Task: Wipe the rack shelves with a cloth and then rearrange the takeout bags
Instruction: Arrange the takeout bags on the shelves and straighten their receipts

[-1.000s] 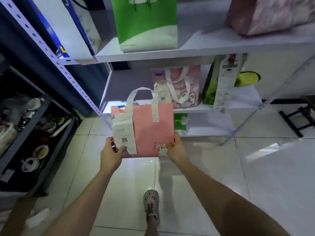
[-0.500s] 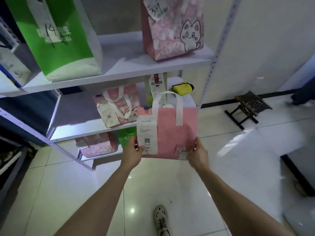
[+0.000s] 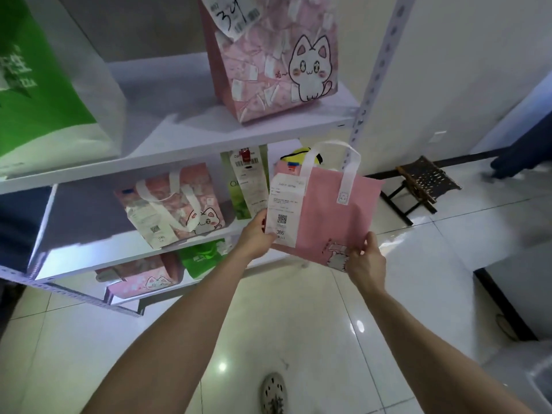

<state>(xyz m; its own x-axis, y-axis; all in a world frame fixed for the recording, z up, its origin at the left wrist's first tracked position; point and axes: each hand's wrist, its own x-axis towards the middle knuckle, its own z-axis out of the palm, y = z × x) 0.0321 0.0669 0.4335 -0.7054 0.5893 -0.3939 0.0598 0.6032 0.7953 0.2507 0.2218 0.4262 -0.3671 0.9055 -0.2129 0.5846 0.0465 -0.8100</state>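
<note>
Bag (image 3: 328, 213) btwn L hand (image 3: 256, 236), R hand (image 3: 366, 261); pinched, prob.

On the top shelf (image 3: 185, 135) a tall bag (image 3: 268, 61) stands near the right edge and a wide bag (image 3: 38, 85) at the left edge. On the middle shelf (image 3: 119, 249) a handled bag (image 3: 173, 207) sits mid-shelf, with a slim bag (image 3: 248, 180) just right of it. The held bag (image 3: 328, 210) hangs before that shelf's right end, the left grip (image 3: 254, 237) and right grip (image 3: 366, 261) at its lower corners. A stool (image 3: 424, 183) stands on the floor (image 3: 298, 324), right of the rack (image 3: 385, 55).
</note>
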